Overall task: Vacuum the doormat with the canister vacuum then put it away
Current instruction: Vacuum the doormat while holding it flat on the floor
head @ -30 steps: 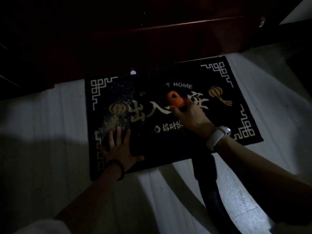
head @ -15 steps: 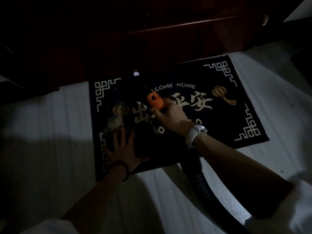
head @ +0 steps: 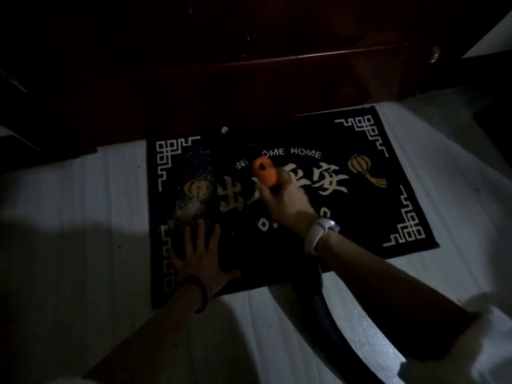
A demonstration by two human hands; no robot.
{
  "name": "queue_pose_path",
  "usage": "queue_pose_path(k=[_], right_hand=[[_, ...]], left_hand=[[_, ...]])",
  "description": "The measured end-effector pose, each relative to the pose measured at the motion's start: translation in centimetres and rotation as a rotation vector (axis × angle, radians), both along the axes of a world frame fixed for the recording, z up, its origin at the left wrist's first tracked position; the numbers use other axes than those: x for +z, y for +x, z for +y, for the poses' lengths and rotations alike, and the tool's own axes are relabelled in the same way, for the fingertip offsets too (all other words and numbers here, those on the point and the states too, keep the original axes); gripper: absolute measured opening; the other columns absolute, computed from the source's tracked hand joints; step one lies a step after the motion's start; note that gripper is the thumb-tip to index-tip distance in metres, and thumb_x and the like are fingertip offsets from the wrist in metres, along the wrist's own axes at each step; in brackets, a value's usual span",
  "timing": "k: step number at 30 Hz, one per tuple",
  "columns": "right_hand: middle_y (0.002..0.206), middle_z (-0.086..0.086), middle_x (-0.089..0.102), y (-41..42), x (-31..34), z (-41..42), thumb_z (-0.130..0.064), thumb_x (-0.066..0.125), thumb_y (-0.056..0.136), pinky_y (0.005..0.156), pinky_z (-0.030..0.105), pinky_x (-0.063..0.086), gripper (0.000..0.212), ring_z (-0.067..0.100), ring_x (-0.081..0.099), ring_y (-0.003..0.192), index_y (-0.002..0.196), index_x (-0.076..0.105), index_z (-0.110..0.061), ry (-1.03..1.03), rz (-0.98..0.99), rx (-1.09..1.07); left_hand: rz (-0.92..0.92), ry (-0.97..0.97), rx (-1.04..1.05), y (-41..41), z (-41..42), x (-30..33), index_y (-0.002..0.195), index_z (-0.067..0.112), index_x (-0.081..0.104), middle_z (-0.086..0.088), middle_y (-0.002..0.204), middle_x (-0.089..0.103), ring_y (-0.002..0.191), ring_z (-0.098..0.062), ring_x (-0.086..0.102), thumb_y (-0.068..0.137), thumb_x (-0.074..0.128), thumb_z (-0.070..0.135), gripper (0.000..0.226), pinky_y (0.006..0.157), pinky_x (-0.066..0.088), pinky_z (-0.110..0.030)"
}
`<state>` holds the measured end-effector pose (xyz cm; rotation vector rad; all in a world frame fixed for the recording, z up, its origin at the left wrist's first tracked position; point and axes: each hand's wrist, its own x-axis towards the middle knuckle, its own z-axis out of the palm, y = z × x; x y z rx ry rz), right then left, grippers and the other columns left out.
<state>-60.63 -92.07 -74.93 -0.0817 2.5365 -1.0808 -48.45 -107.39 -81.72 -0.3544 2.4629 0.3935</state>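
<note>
- Head view: black "WELCOME HOME" doormat [head: 291, 195] lies on the pale floor [head: 69, 217] against a dark wooden door [head: 249, 79].
- Left hand [head: 198, 256] presses flat on the mat's near-left corner, fingers spread.
- Right hand [head: 285, 202] grips the orange-tipped vacuum handle [head: 264, 173] mid-mat, fingers curled round it.
- Pale grit [head: 191, 206] sits just beyond the left fingertips.

Dark wood door [head: 277, 79] at top, metal knob [head: 434, 54] upper rt; pale floor [head: 69, 217] below.
</note>
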Motion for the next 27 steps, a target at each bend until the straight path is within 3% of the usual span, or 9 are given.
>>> queue_pose_path(k=[3,8,10,12,15,18,24,27], right_hand=[[0.077,-0.006,0.053,1.0,0.9,0.5,-0.042,0.050,0.091,0.045,0.013,0.035,0.047,0.006,0.048,0.058,0.130,0.038,-0.018,0.062,-0.021,0.122],[0.077,-0.007,0.050,-1.5,2.8,5.6,-0.036,0.050,0.093,0.042,0.006,0.037,0.042,0.008,0.051,0.061,0.128,0.043,-0.014,0.028,-0.003,-0.221],[0.087,-0.002,0.051,-2.4,2.9,6.1,-0.037,0.050,0.092,0.058,0.016,0.039,0.042,0.017,0.055,0.072,0.126,0.045,-0.012,0.079,0.039,-0.289],[0.092,0.002,0.052,-2.6,2.3,4.7,-0.037,0.051,0.092,0.065,0.023,0.036,0.043,0.017,0.053,0.078,0.124,0.046,-0.009,0.065,0.028,-0.238],[0.095,0.002,0.052,-1.2,1.0,1.2,-0.036,0.051,0.092,0.058,0.024,0.037,0.043,0.013,0.051,0.070,0.126,0.043,-0.010,-0.011,-0.027,-0.151],[0.093,0.004,0.054,0.1,0.9,-0.4,-0.036,0.051,0.092,0.066,0.026,0.040,0.043,0.021,0.055,0.078,0.125,0.043,-0.011,-0.038,-0.027,-0.065],[0.076,-0.005,0.053,0.7,1.5,2.4,-0.038,0.053,0.090,0.042,0.010,0.038,0.041,0.008,0.052,0.059,0.121,0.046,-0.012,-0.031,-0.122,-0.028],[0.077,0.000,0.056,0.6,1.6,3.5,-0.038,0.054,0.089,0.053,0.023,0.044,0.039,0.016,0.055,0.063,0.116,0.049,-0.011,-0.067,-0.108,-0.091]], left_hand=[[0.002,0.017,0.005,0.1,0.1,0.1,0.146,0.032,-0.014,-0.001,0.152,-0.030,0.140,-0.030,-0.027,0.073,0.057,0.068,0.109,0.109,0.002,-0.066],[-0.006,0.009,0.005,0.2,0.5,0.2,0.146,0.031,-0.014,-0.001,0.152,-0.029,0.139,-0.030,-0.028,0.073,0.057,0.068,0.109,0.109,0.003,-0.066],[-0.015,0.007,0.007,0.2,0.9,0.3,0.146,0.031,-0.016,-0.002,0.152,-0.030,0.139,-0.031,-0.027,0.073,0.057,0.068,0.109,0.108,0.003,-0.067],[-0.025,0.009,-0.004,0.4,1.3,0.3,0.145,0.030,-0.017,-0.003,0.152,-0.031,0.139,-0.033,-0.027,0.073,0.056,0.068,0.109,0.107,0.001,-0.067],[-0.021,0.024,-0.022,1.0,1.6,0.1,0.145,0.031,-0.018,-0.003,0.152,-0.031,0.139,-0.033,-0.028,0.073,0.056,0.069,0.110,0.107,-0.001,-0.067],[-0.010,0.025,-0.022,1.2,1.7,0.0,0.145,0.033,-0.016,-0.002,0.152,-0.029,0.140,-0.033,-0.026,0.072,0.057,0.069,0.109,0.108,0.000,-0.066],[0.034,0.063,-0.008,0.7,0.4,0.7,0.147,0.038,-0.001,0.005,0.156,-0.014,0.143,-0.030,-0.011,0.082,0.054,0.057,0.087,0.111,0.008,-0.062],[0.129,0.111,0.034,0.0,-1.8,1.1,0.147,0.033,0.010,0.003,0.157,-0.001,0.142,-0.030,0.003,0.086,0.056,0.047,0.078,0.113,0.015,-0.056]])
